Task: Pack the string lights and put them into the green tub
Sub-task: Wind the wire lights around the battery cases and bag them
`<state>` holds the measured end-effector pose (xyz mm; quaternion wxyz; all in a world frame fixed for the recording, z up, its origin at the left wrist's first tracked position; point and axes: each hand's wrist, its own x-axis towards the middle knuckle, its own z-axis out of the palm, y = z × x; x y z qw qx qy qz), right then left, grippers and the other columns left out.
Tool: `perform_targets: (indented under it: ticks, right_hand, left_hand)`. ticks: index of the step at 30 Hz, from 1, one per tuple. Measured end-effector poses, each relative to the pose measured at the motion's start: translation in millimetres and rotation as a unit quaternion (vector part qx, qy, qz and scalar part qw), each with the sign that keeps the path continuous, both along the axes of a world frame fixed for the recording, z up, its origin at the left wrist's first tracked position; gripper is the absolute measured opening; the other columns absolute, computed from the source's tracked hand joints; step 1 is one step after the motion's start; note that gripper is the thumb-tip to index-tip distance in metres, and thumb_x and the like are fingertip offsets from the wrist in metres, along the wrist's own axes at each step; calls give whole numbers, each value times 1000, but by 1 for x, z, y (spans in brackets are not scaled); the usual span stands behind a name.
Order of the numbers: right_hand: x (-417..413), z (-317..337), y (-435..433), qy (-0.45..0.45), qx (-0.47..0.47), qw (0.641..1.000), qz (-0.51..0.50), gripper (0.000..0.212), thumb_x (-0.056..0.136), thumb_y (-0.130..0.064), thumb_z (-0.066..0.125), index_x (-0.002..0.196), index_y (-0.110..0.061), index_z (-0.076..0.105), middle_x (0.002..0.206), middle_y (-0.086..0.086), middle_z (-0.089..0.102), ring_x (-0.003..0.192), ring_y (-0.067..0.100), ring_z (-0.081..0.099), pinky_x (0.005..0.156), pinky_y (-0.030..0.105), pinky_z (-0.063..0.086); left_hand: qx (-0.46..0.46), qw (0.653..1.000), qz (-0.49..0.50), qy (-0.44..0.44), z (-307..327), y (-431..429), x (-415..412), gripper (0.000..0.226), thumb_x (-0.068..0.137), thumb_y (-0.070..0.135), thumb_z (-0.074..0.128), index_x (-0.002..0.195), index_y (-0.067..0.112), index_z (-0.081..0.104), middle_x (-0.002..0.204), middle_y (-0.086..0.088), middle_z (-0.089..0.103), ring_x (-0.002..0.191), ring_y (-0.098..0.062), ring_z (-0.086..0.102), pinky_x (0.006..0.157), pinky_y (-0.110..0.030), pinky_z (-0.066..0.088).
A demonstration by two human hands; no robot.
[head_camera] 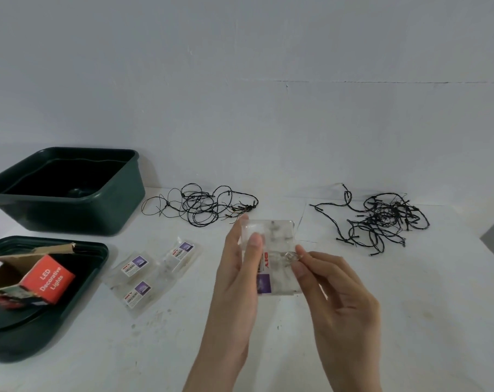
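Note:
My left hand (237,267) holds a clear plastic bag (276,250) with a red DIY label upright above the table, thumb on its front. My right hand (333,287) pinches the bag's right edge between thumb and forefinger; pale string lights show through the plastic. Two loose tangles of black string lights lie on the table behind: one in the middle (203,206), one at the right (381,219). The green tub (118,205) stands open at the far left, and I see nothing in it.
The tub's green lid (79,315) lies upturned at the near left with an open red LED Decorative Lights box (33,281) on it. Three packed clear bags (152,273) lie beside the lid. A white wall runs behind the table.

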<state>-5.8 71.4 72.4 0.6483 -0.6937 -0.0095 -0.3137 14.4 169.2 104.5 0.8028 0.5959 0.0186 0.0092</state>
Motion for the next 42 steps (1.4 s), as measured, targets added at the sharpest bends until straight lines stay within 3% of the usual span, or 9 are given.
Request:
perform_targets:
  ticks: [4, 9, 16, 19, 22, 24, 27, 35, 42]
  right_hand:
    - [-2, 1, 2, 11, 14, 1000, -1, 15, 77, -30, 69, 87, -22, 77, 85, -8, 69, 79, 8, 67, 71, 11, 48]
    - [-8, 7, 2, 28, 33, 998, 45, 27, 79, -13, 60, 91, -29, 78, 84, -9, 69, 82, 6, 64, 73, 8, 45]
    - [-12, 6, 2, 63, 77, 991, 86, 37, 80, -18, 51, 103, -40, 71, 91, 2, 74, 90, 14, 66, 87, 28, 45]
    - [-12, 9, -1, 45, 77, 991, 99, 37, 81, -17, 53, 112, -34, 65, 93, -2, 74, 89, 7, 65, 86, 17, 45]
    - [-11, 6, 2, 10, -44, 998, 34, 31, 86, -41, 52, 115, -40, 63, 105, -10, 65, 93, 9, 55, 82, 13, 40]
    - [-10, 2, 6, 11, -128, 992, -2, 35, 90, -58, 43, 112, -43, 65, 115, -14, 57, 105, 6, 48, 86, 9, 35]
    - [-9, 0, 11, 39, -145, 988, 22, 38, 85, -72, 36, 108, -55, 62, 124, -24, 48, 120, 6, 40, 92, 14, 34]
    - [-5, -4, 2, -8, -171, 984, -58, 34, 90, -40, 47, 123, -35, 58, 112, -17, 56, 108, 13, 52, 86, 18, 41]
    - [-5, -6, 7, -33, -250, 963, -98, 39, 97, -52, 36, 116, -33, 63, 115, -3, 55, 109, 10, 44, 88, 14, 36]
  left_hand:
    - [13, 1000, -1, -27, -4, -7, -4, 44, 81, 44, 45, 125, 43, 46, 93, 32, 66, 86, 7, 65, 62, -6, 48]
    - [14, 1000, -2, -26, -11, -9, -3, 45, 83, 47, 45, 127, 40, 48, 117, 10, 65, 97, -5, 66, 75, -22, 53]
    - [-2, 999, -1, -44, -10, -9, -2, 44, 81, 43, 48, 125, 42, 49, 114, 12, 67, 104, -7, 64, 86, -26, 53]
    - [-35, 999, 13, -26, -11, -5, 1, 45, 79, 44, 48, 123, 35, 54, 105, 8, 71, 91, -14, 68, 78, -24, 55]
    - [-56, 998, 20, -17, -12, -1, 3, 47, 82, 42, 47, 123, 20, 56, 97, 1, 73, 79, -15, 68, 69, -23, 55]
    - [-63, 998, 13, -11, -12, -1, 3, 47, 84, 42, 48, 124, 18, 56, 106, -1, 71, 89, -16, 68, 74, -25, 56]
    - [-60, 998, 1, -7, -12, -1, 1, 46, 85, 44, 57, 124, 18, 56, 107, -2, 70, 91, -15, 68, 74, -27, 57]
    - [-88, 996, -13, -31, -10, 1, 0, 52, 81, 37, 50, 125, 9, 52, 98, -5, 71, 74, -17, 68, 59, -24, 54]
    - [-89, 996, -7, -28, -12, 5, 1, 45, 86, 40, 57, 124, 18, 55, 107, -4, 70, 84, -16, 68, 68, -26, 56]
